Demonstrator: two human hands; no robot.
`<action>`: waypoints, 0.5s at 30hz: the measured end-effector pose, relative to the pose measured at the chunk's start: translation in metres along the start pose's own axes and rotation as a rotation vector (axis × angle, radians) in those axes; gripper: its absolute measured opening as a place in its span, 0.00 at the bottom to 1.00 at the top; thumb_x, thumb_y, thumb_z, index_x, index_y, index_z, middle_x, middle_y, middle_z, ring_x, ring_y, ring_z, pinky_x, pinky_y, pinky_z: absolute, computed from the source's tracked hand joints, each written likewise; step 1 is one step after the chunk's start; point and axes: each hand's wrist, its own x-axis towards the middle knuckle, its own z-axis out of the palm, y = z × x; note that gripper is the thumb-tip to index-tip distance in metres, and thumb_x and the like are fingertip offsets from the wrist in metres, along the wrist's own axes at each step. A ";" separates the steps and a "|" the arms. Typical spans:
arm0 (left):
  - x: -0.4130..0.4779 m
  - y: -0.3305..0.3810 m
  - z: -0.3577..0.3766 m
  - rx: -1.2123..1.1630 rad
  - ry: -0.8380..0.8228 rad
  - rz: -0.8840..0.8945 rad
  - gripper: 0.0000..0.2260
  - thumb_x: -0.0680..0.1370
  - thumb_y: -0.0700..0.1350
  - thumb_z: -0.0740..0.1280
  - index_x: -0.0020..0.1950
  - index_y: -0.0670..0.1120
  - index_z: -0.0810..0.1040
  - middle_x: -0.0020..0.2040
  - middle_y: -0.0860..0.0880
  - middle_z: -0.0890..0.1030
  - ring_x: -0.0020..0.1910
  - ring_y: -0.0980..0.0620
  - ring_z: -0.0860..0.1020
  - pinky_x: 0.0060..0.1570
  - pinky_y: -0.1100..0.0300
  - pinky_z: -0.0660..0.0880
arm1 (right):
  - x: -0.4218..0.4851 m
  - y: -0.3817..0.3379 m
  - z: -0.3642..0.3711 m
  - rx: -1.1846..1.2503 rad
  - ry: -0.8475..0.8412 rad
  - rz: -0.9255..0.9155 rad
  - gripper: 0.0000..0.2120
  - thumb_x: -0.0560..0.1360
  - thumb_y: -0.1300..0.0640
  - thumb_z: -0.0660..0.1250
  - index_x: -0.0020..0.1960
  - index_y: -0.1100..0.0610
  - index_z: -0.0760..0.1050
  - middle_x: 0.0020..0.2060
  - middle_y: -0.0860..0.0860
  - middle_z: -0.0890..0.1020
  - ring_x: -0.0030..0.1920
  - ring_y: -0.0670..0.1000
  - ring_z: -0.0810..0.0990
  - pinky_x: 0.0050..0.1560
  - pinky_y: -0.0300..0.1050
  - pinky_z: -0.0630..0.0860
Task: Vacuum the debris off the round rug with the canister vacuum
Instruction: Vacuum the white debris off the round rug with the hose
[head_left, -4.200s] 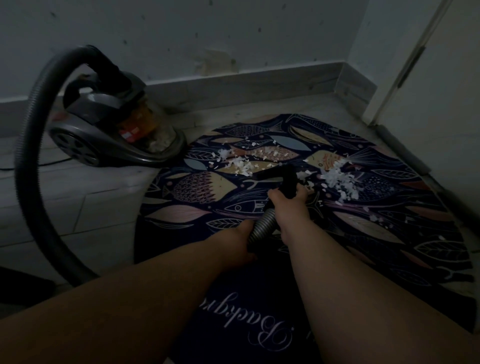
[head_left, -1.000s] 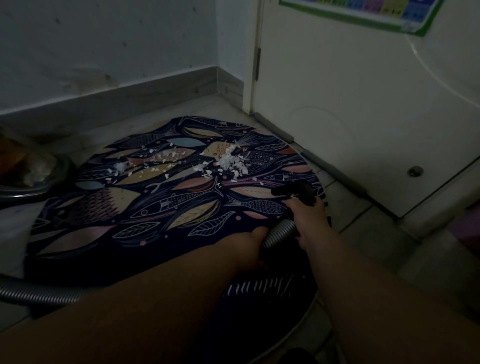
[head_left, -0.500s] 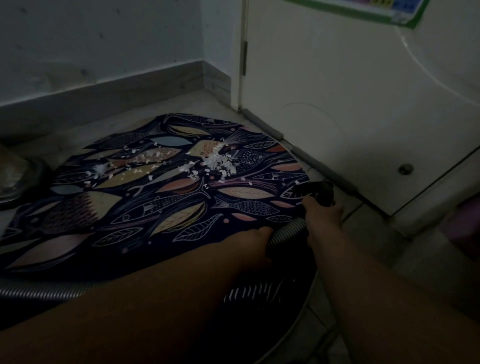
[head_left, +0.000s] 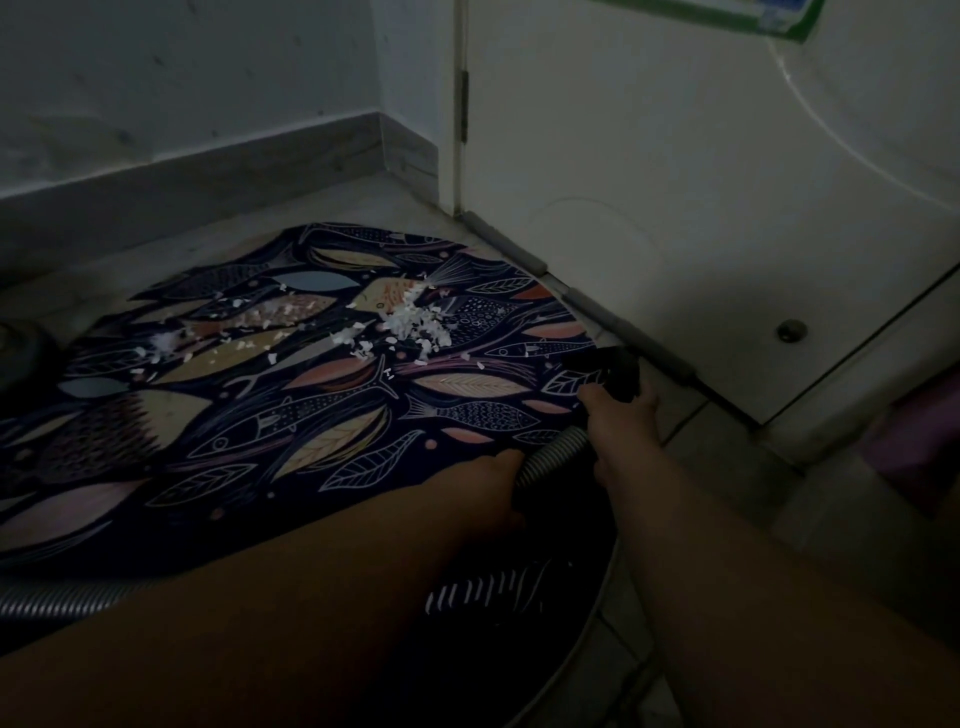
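Dim rm. Right hand (head_left: 623, 415) curls round black nozzle (head_left: 618, 371) at right edge of round rug (head_left: 260, 415), nr door (head_left: 675, 182). Left hand (head_left: 498, 467) grips ribbed hose (head_left: 550, 457) just behind. White debris (head_left: 415, 322) lies mid-rug, well apart from nozzle. Most vacuuming prob. left.

Debris (head_left: 415, 322) lies on the rug (head_left: 322, 415); door (head_left: 675, 208) to its right; hose (head_left: 550, 460) at its near edge.

Single head view: looks forward and down, close over round rug (head_left: 249, 415), door (head_left: 675, 208) at right.
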 end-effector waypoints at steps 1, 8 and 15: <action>-0.001 -0.001 -0.001 -0.001 0.001 -0.003 0.29 0.77 0.47 0.66 0.73 0.45 0.57 0.69 0.43 0.69 0.65 0.44 0.71 0.62 0.54 0.71 | -0.002 -0.001 0.002 0.001 -0.023 0.009 0.35 0.73 0.53 0.69 0.75 0.45 0.56 0.59 0.56 0.74 0.50 0.59 0.77 0.55 0.61 0.79; -0.014 -0.013 -0.005 -0.018 0.013 -0.031 0.30 0.77 0.47 0.66 0.74 0.45 0.55 0.69 0.43 0.69 0.65 0.45 0.71 0.61 0.55 0.70 | -0.015 -0.002 0.024 0.023 -0.108 0.020 0.40 0.71 0.54 0.70 0.77 0.44 0.54 0.67 0.57 0.71 0.57 0.63 0.77 0.57 0.65 0.77; -0.027 -0.022 -0.004 -0.033 0.025 -0.052 0.31 0.77 0.48 0.66 0.75 0.46 0.54 0.70 0.43 0.68 0.66 0.45 0.70 0.61 0.57 0.68 | -0.023 -0.001 0.036 -0.011 -0.140 0.015 0.40 0.71 0.53 0.70 0.77 0.43 0.53 0.68 0.56 0.70 0.59 0.63 0.75 0.59 0.65 0.75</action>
